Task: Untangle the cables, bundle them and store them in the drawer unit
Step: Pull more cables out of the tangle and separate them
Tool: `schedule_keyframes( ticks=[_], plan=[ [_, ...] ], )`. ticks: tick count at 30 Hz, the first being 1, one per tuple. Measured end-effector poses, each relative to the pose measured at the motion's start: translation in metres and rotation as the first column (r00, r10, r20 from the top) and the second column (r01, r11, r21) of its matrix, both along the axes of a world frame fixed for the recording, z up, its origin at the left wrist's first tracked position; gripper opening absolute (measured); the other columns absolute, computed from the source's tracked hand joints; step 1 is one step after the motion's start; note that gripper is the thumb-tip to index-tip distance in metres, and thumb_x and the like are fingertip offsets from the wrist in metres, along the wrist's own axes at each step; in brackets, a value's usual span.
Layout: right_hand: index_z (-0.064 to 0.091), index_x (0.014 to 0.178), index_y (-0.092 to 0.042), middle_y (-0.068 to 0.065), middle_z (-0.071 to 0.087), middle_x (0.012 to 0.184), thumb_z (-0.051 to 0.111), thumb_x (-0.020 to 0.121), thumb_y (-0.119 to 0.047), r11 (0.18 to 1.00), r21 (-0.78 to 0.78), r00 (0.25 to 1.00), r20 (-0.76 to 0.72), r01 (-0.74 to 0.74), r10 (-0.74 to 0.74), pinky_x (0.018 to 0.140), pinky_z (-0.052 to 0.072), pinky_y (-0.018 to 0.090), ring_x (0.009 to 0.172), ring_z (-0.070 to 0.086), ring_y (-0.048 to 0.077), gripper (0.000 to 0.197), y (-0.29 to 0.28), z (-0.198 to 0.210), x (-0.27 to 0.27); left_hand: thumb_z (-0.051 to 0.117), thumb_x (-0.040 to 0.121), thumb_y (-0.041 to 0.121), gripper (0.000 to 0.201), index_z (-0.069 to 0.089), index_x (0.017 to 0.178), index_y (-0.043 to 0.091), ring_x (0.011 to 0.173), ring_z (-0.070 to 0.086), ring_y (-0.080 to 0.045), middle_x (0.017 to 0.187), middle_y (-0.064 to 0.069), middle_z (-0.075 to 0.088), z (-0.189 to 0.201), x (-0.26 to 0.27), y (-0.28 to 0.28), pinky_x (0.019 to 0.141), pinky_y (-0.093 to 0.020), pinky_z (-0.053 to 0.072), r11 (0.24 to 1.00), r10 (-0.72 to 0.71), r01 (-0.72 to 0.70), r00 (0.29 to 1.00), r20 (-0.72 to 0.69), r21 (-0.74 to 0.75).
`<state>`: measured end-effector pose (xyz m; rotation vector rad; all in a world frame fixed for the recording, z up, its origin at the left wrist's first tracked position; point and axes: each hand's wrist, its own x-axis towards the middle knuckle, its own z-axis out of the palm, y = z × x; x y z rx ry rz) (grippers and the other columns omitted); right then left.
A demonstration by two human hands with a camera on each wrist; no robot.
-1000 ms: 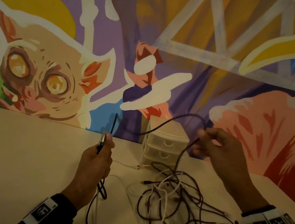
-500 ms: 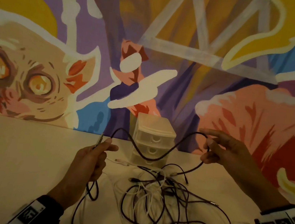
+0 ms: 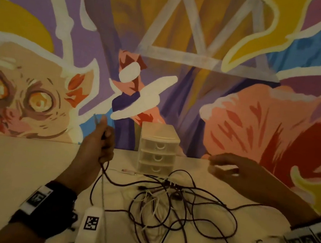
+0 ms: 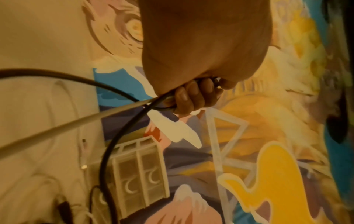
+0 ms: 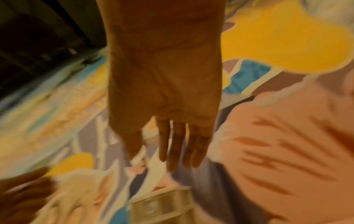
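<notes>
A tangle of dark cables [image 3: 182,211] with thin white cables [image 3: 149,201] mixed in lies on the pale table [image 3: 4,171], in front of a small translucent three-drawer unit [image 3: 157,149] with its drawers closed. My left hand [image 3: 105,134] is raised left of the unit and grips one dark cable just below its plug [image 3: 96,118]; the cable hangs from my fist into the tangle. In the left wrist view my curled fingers [image 4: 193,97] hold that dark cable [image 4: 107,151]. My right hand [image 3: 219,166] hovers right of the unit with straight fingers [image 5: 178,144], holding nothing.
A painted mural wall [image 3: 187,42] stands directly behind the table and the drawer unit [image 5: 162,209]. A white tagged block [image 3: 90,224] sits near my left wrist, with a pale cable [image 4: 57,125] running past it. A pink-tipped connector [image 3: 126,171] lies left of the unit's base.
My right hand has let go of the dark cable loop, which has dropped onto the tangle; the hand is now lower and spread. My left hand has risen, still gripping the plug end.
</notes>
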<state>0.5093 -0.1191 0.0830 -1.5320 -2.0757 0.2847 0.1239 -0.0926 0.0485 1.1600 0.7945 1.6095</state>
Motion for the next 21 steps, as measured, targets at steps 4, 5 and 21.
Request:
schedule_keyframes(
  ticks=[4, 5, 21],
  plan=[
    [0.022, 0.163, -0.053, -0.034, 0.031, 0.164, 0.077, 0.068, -0.086, 0.923, -0.236, 0.952, -0.042, -0.303, 0.302, 0.119, 0.040, 0.027, 0.147, 0.037, -0.005, 0.115, -0.024, -0.013, -0.116, 0.036, 0.104, 0.068, 0.051, 0.030, 0.077, 0.025, 0.061, 0.017, -0.015, 0.070, 0.001, 0.022, 0.051, 0.036, -0.018, 0.053, -0.032, 0.019, 0.993, -0.089, 0.105, 0.970, -0.228, 0.058],
    [0.010, 0.165, -0.052, -0.030, 0.022, 0.170, 0.080, 0.063, -0.087, 0.904, -0.262, 0.941, -0.070, -0.338, 0.331, 0.124, 0.037, 0.035, 0.153, 0.030, 0.000, 0.129, -0.023, -0.018, -0.137, 0.033, 0.105, 0.067, 0.052, 0.033, 0.075, 0.024, 0.059, 0.021, -0.013, 0.069, 0.002, 0.025, 0.062, 0.043, -0.023, 0.053, -0.030, 0.023, 0.988, -0.116, 0.139, 0.951, -0.287, 0.063],
    [0.070, 0.108, -0.018, -0.009, 0.048, 0.067, 0.049, 0.113, -0.039, 0.875, -0.091, 0.871, -0.185, -0.476, 0.455, 0.057, 0.051, 0.035, 0.053, 0.051, 0.014, 0.030, 0.021, 0.032, -0.089, 0.040, 0.114, 0.035, 0.042, 0.036, 0.073, 0.026, 0.052, 0.021, -0.009, 0.068, 0.006, 0.024, 0.117, -0.064, -0.014, 0.053, -0.025, 0.021, 0.978, 0.035, -0.039, 0.999, 0.018, 0.207]
  ],
)
